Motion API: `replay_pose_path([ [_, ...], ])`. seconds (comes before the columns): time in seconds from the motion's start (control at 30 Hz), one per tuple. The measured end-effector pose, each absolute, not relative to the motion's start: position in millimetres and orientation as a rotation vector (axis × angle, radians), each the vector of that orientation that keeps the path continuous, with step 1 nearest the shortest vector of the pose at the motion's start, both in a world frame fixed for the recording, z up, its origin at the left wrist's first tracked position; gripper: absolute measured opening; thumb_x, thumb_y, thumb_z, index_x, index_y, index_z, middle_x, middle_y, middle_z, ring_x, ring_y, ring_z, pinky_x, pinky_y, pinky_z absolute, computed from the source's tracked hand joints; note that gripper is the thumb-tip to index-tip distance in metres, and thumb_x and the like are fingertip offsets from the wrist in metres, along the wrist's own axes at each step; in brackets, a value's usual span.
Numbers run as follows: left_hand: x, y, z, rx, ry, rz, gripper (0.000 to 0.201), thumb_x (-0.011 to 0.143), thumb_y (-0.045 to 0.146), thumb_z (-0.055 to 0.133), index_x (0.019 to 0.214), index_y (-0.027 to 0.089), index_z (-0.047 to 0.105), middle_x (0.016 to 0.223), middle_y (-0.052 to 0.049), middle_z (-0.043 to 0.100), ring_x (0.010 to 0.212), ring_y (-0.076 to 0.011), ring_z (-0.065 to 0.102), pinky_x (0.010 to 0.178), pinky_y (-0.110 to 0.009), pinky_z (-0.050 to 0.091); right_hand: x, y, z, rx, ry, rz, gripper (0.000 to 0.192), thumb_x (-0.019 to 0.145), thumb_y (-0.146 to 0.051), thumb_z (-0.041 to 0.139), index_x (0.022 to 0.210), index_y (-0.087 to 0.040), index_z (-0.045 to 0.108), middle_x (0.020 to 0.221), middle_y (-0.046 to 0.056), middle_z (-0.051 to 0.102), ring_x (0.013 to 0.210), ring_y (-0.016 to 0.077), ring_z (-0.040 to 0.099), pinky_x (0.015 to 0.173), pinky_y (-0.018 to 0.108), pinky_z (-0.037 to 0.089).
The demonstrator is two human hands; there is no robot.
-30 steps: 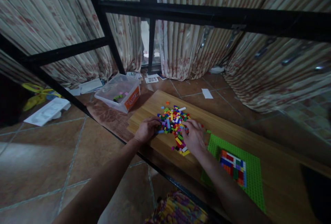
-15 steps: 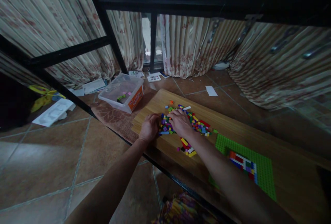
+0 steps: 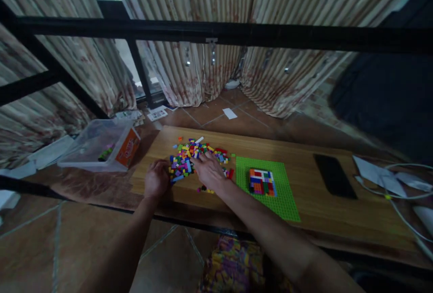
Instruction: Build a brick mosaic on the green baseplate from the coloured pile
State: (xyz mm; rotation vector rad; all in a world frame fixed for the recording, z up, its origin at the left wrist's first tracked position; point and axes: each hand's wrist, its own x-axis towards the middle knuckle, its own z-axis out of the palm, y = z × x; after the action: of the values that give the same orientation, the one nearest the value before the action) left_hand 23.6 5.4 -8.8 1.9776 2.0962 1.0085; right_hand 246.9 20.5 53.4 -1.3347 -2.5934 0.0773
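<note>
Near: left hand [image 3: 156, 179] rests loosely curled on the desk [image 3: 304, 202] at the edge of the brick pile [image 3: 189, 160]; right hand [image 3: 209, 172] lies flat, fingers apart, over the pile, holding nothing visible. Beside it: green baseplate [image 3: 280, 193] bearing a partly built block [image 3: 261, 181]. Farther: plastic box [image 3: 101, 144], dark phone [image 3: 334, 176]. The bricks look light, rigid and easily scattered; pinch one by its sides.
</note>
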Motion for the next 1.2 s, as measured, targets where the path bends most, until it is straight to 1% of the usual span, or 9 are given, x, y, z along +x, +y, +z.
replay_pose_path([
  [0.17, 21.5, 6.0, -6.7, 2.049, 2.115, 0.965, 0.027, 0.085, 0.018, 0.038, 0.085, 0.019, 0.065, 0.099, -0.011, 0.068, 0.098, -0.0236, 0.061, 0.091, -0.036, 0.049, 250.5, 11.5, 63.0, -1.363, -2.59, 0.08, 0.028, 0.097, -0.024, 0.043, 0.113, -0.018, 0.064, 0.104, 0.01, 0.069, 0.103, 0.025, 0.055, 0.093, 0.038, 0.04],
  [0.27, 21.2, 6.4, -5.3, 2.065, 2.134, 0.949, 0.026, 0.084, 0.018, 0.039, 0.085, 0.018, 0.065, 0.097, -0.011, 0.068, 0.096, -0.0238, 0.061, 0.088, -0.036, 0.049, 254.9, 4.5, 71.5, -1.434, -2.53, 0.158, 0.025, 0.096, -0.027, 0.046, 0.109, -0.016, 0.064, 0.095, 0.011, 0.071, 0.097, 0.0243, 0.06, 0.09, 0.037, 0.042],
  [0.37, 21.1, 6.9, -4.6, 2.091, 2.136, 0.948, 0.025, 0.083, 0.017, 0.04, 0.084, 0.018, 0.065, 0.096, -0.01, 0.068, 0.095, -0.0235, 0.061, 0.087, -0.035, 0.049, 266.5, -9.4, 76.0, -1.53, -2.334, 0.306, 0.023, 0.094, -0.031, 0.05, 0.108, -0.017, 0.063, 0.089, 0.008, 0.072, 0.086, 0.0215, 0.064, 0.081, 0.032, 0.045],
  [0.5, 20.0, 7.6, -5.8, 2.102, 2.156, 0.946, 0.026, 0.082, 0.016, 0.04, 0.085, 0.018, 0.066, 0.097, -0.011, 0.069, 0.094, -0.0234, 0.061, 0.086, -0.035, 0.049, 298.0, -38.2, 67.7, -1.471, -1.899, 0.687, 0.019, 0.092, -0.039, 0.055, 0.095, -0.024, 0.066, 0.075, -0.001, 0.069, 0.071, 0.0158, 0.063, 0.067, 0.026, 0.045],
  [0.63, 18.6, 9.4, -7.6, 2.115, 2.153, 0.944, 0.025, 0.081, 0.016, 0.041, 0.085, 0.018, 0.066, 0.095, -0.011, 0.069, 0.092, -0.0237, 0.061, 0.085, -0.036, 0.049, 346.5, -62.0, 50.9, -1.358, -1.294, 0.998, 0.029, 0.088, -0.047, 0.055, 0.096, -0.023, 0.069, 0.064, -0.002, 0.063, 0.059, 0.014, 0.06, 0.054, 0.024, 0.045],
  [0.7, 18.7, 10.1, -7.8, 2.1, 2.162, 0.951, 0.023, 0.081, 0.017, 0.042, 0.083, 0.018, 0.065, 0.092, -0.011, 0.068, 0.09, -0.0236, 0.061, 0.086, -0.036, 0.049, 374.8, -68.5, 44.7, -1.37, -1.079, 1.015, 0.034, 0.082, -0.051, 0.06, 0.098, -0.022, 0.068, 0.059, -0.004, 0.059, 0.05, 0.0123, 0.055, 0.046, 0.023, 0.041],
  [1.0, 20.8, 6.3, -5.3, 2.053, 2.192, 0.943, 0.026, 0.083, 0.022, 0.042, 0.086, 0.019, 0.068, 0.096, -0.011, 0.069, 0.093, -0.0249, 0.062, 0.087, -0.037, 0.049, 450.0, -80.5, 44.0, -1.421, -0.909, 0.961, 0.048, 0.069, -0.054, 0.072, 0.103, -0.02, 0.067, 0.073, 0.002, 0.07, 0.058, 0.0135, 0.06, 0.057, 0.03, 0.054],
  [1.1, 20.9, 5.7, -2.5, 2.063, 2.192, 0.912, 0.026, 0.081, 0.021, 0.043, 0.087, 0.019, 0.068, 0.096, -0.01, 0.069, 0.094, -0.025, 0.062, 0.088, -0.038, 0.05, 449.4, -81.0, 41.6, -1.417, -0.937, 0.969, 0.047, 0.071, -0.055, 0.071, 0.102, -0.02, 0.065, 0.079, 0.003, 0.071, 0.07, 0.0178, 0.067, 0.066, 0.035, 0.058],
  [1.2, 23.3, 4.6, 2.1, 2.068, 2.194, 0.881, 0.027, 0.081, 0.022, 0.043, 0.088, 0.018, 0.068, 0.098, -0.011, 0.069, 0.095, -0.0253, 0.062, 0.089, -0.038, 0.05, 452.7, -77.9, 39.3, -1.447, -1.004, 0.939, 0.045, 0.076, -0.056, 0.066, 0.103, -0.019, 0.062, 0.079, 0.004, 0.071, 0.069, 0.0186, 0.068, 0.067, 0.036, 0.058],
])
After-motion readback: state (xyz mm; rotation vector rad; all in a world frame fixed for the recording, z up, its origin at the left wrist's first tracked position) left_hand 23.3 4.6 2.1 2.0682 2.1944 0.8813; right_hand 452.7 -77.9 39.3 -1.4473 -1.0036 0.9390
